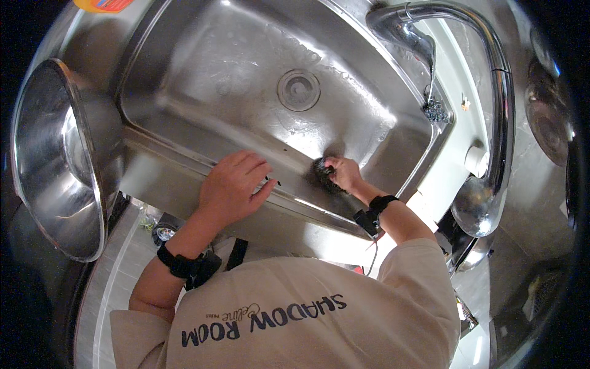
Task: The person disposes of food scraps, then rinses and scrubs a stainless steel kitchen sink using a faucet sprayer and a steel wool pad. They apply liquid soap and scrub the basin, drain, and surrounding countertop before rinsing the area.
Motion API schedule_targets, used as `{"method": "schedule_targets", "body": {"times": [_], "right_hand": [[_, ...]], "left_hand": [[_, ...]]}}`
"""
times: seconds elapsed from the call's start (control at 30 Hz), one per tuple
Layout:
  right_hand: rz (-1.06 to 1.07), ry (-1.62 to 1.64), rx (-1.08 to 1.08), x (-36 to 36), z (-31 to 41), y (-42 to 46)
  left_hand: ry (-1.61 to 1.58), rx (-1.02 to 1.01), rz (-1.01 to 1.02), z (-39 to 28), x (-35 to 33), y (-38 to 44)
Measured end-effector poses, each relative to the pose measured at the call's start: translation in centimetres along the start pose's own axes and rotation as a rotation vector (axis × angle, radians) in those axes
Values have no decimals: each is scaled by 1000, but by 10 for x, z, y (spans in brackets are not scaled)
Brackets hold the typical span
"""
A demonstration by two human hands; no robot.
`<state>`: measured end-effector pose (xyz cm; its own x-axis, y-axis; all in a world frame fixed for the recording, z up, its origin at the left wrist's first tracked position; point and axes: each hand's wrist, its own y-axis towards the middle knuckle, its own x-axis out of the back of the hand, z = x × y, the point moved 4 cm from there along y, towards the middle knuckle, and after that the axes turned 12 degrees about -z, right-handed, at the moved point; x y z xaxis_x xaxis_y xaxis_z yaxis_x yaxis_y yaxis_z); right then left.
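Observation:
A stainless steel sink (pixel 230 60) with a round drain (pixel 298 90) fills the middle of the view, its bottom wet and shiny. My right hand (pixel 343 171) grips a dark metal scouring pad (pixel 325 173) against the near inner wall of the sink, toward the right. Over the near rim rests my left hand (pixel 235 184), palm down, fingers slightly apart and nothing held. Both wrists wear black bands with small devices.
A large steel bowl (pixel 55 161) stands tilted at the left. The chrome faucet (pixel 500 92) arches along the right. Another dark scouring pad (pixel 435 112) lies at the sink's right corner, and a white cap (pixel 476 161) is by the faucet. An orange-yellow container (pixel 103 3) shows at top left.

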<state>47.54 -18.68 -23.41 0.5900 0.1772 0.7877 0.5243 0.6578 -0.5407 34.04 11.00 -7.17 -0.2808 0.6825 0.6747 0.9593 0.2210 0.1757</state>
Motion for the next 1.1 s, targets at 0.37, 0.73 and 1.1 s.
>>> {"method": "schedule_targets", "body": {"times": [0.37, 0.73, 1.1], "right_hand": [[86, 649, 258, -5, 146, 94], [645, -84, 50, -20, -25, -65], [97, 794, 234, 84, 163, 1]], "left_hand": [[-12, 4, -38, -4, 1, 5], [68, -45, -164, -6, 5, 1], [12, 19, -156, -2, 1, 4]]}}
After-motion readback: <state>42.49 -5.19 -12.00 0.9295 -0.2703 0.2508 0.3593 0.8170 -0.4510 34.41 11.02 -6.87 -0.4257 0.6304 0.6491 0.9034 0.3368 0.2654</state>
